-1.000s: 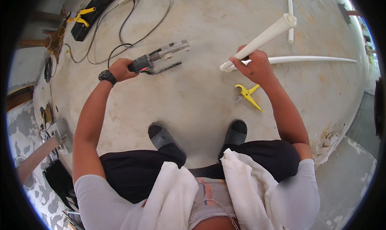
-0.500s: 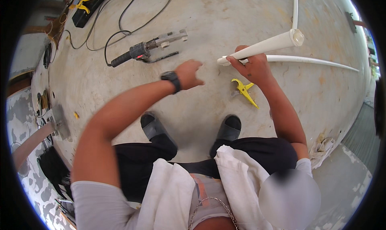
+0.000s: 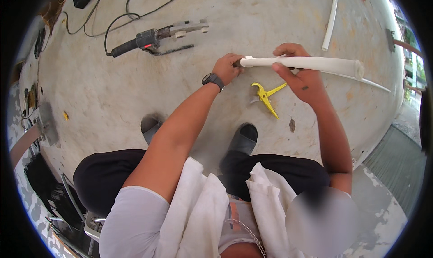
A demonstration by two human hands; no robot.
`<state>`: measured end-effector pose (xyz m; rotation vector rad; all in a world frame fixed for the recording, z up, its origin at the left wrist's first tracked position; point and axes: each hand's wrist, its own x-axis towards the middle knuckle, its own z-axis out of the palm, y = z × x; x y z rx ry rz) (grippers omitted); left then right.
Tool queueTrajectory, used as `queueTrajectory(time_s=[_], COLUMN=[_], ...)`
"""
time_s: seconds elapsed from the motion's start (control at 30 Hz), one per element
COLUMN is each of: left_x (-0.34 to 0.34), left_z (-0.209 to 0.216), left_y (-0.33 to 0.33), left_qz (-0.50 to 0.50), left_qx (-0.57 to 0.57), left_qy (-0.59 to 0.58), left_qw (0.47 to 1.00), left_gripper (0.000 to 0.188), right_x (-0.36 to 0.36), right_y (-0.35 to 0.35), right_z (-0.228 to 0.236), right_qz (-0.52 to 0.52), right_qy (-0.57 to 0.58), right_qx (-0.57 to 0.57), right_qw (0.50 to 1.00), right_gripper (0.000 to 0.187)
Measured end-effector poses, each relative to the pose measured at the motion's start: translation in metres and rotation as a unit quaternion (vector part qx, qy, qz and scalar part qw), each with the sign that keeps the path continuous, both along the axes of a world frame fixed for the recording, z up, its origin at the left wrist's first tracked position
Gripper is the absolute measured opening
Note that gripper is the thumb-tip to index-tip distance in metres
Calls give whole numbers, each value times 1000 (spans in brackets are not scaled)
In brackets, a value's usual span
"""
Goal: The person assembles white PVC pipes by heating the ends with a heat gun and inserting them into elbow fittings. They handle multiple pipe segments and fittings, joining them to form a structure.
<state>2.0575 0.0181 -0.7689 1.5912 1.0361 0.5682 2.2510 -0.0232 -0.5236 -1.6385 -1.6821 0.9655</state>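
Observation:
A white plastic pipe (image 3: 331,65) is held almost level above the concrete floor, its wide right end toward the camera. My right hand (image 3: 306,83) wraps around its middle, thumb on the near side. At the left end, where a slightly thicker white piece shows, my left hand (image 3: 226,69) grips the tip with its fingers; a black watch is on that wrist. Just below the pipe, a yellow pipe cutter (image 3: 267,98) lies on the floor with its jaw toward the left. What my left fingertips cover is hidden.
A black-handled power tool (image 3: 149,41) with a flat metal head lies at the upper left, its cord (image 3: 135,16) looping away. Another white pipe (image 3: 331,23) rests at the upper right. A dry leaf (image 3: 292,125) is near my right foot.
My left hand has moved right and closed on the pipe's left end. The pipe's right end has swung toward me, so it is more level. The view has shifted slightly.

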Motion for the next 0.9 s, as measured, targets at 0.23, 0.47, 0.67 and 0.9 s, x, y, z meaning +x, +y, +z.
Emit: queueTrajectory(time_s=[0.23,0.47,0.67,0.9], left_x=[9,8,8,8], left_z=[-5,-9,-19,-15], left_y=[-4,1,1,2], left_qz=[34,14,17,28], left_qx=[32,50,71,78], left_qy=[-25,-29,-38,-48], left_qw=[999,998,997,995], left_gripper=[35,32,33,31], right_x=[2,-3,-2,-9], right_y=[0,3,9,2], right_z=[24,14,13,3], right_qz=[29,22,-25,-8], right_qy=[-59,-73,-43,-84], right_qx=[26,29,6,67], right_qw=[997,997,999,994], right_gripper=[22,20,16,21])
